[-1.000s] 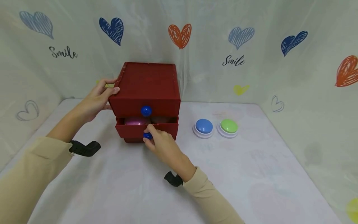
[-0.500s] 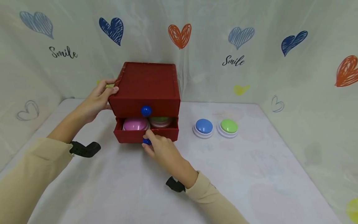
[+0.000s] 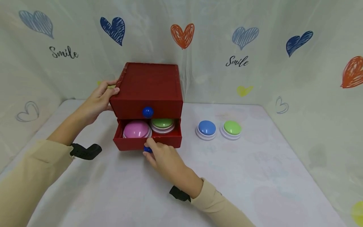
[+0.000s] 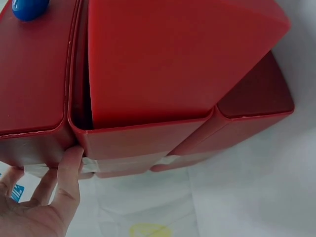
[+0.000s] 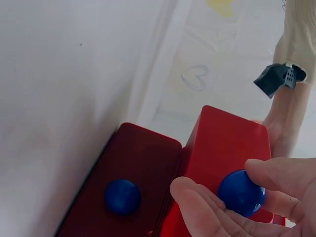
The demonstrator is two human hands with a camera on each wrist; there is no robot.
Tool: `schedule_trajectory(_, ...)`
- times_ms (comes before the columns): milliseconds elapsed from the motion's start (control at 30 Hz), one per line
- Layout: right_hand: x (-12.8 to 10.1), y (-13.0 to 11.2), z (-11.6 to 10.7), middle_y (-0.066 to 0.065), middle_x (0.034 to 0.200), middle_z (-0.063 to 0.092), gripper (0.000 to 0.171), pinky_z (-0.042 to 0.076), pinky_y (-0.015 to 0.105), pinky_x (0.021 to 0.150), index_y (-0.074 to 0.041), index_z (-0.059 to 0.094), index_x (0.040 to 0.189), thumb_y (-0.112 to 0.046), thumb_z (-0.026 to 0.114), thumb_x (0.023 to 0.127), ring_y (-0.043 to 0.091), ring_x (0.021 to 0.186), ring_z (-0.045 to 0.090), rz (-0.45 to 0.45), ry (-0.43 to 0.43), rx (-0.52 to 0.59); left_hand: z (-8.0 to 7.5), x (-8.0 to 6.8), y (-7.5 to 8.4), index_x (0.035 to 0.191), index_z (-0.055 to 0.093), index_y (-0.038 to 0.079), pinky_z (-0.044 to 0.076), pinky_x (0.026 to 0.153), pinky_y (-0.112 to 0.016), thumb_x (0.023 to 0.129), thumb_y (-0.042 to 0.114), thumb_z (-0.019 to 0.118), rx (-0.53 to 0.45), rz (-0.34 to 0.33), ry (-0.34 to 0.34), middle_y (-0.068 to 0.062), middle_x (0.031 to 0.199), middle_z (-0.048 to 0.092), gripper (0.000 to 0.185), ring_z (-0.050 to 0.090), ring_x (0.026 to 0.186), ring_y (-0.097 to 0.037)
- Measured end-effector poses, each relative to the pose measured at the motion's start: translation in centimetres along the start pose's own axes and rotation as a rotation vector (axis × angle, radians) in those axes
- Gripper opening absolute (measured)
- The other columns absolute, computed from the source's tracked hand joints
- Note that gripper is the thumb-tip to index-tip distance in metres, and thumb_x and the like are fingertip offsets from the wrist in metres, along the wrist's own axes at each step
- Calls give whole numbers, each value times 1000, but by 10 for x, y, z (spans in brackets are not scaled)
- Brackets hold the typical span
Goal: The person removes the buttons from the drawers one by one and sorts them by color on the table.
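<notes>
A red chest of drawers (image 3: 151,82) stands on the table, its middle drawer (image 3: 130,144) pulled out. Inside that drawer lie a pink dome button (image 3: 136,129) at the left and a green dome button (image 3: 163,123) at the right, both with white bases. My right hand (image 3: 167,160) pinches the middle drawer's blue knob (image 5: 242,192) between thumb and fingers. At the chest's left side my left hand (image 3: 95,102) rests with its fingers along the side wall; in the left wrist view its fingertips (image 4: 71,160) touch the wall. The top drawer is closed.
Right of the chest, a blue dome button (image 3: 207,128) and a green dome button (image 3: 232,128) stand side by side on the white table (image 3: 255,176). A pale curtain with printed hearts hangs behind. The closed bottom drawer bears another blue knob (image 5: 122,197).
My right hand has drawn the middle drawer forward, toward me, and the pink and green buttons inside have come into fuller view. My left hand has stayed at the chest's side.
</notes>
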State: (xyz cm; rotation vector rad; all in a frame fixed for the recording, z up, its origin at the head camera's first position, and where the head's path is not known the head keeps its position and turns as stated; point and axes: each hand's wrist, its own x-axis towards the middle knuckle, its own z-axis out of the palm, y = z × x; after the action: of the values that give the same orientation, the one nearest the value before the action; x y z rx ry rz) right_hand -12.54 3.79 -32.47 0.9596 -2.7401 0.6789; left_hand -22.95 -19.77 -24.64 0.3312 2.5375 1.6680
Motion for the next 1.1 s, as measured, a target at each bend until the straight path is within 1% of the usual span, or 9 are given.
schedule_trajectory(200, -6, -2, -2, -1, 102, 70, 27, 48, 11, 73, -12, 50, 110, -27, 61, 90, 8, 84, 68, -10, -12, 3, 0, -1, 0, 145, 17, 11, 49, 69, -22, 101, 35, 29, 7, 15, -2, -15, 139, 32, 52, 54, 90, 2)
schedule_trajectory(467, -13, -6, 0, -2, 100, 70, 25, 47, 9, 71, -13, 50, 108, -27, 61, 90, 6, 82, 67, -34, -23, -2, 0, -1, -2, 144, 18, 12, 50, 68, -23, 101, 35, 30, 9, 30, 2, -10, 132, 38, 51, 56, 88, 2)
schedule_trajectory(600, -17, -9, -1, -4, 99, 70, 24, 46, 8, 72, -14, 50, 107, -27, 61, 90, 4, 82, 66, -40, -35, -11, -1, -2, -2, 144, 18, 12, 50, 68, -23, 101, 35, 30, 17, 29, 3, -9, 130, 38, 51, 55, 88, 1)
schedule_trajectory(867, -27, -16, -3, -6, 87, 68, 25, 44, 5, 66, -15, 49, 105, -29, 63, 89, 1, 72, 63, -98, -40, -34, -2, -1, -1, 143, 18, 13, 51, 67, -23, 101, 34, 30, 5, 40, 1, -6, 127, 38, 49, 56, 89, 1)
schedule_trajectory(1100, -32, -17, -5, -7, 77, 63, 26, 40, 4, 60, -16, 49, 104, -29, 65, 87, -2, 62, 56, -89, -83, -33, -1, -1, -1, 144, 16, 14, 50, 69, -23, 101, 36, 29, 25, 21, -11, -12, 135, 33, 51, 53, 92, 0)
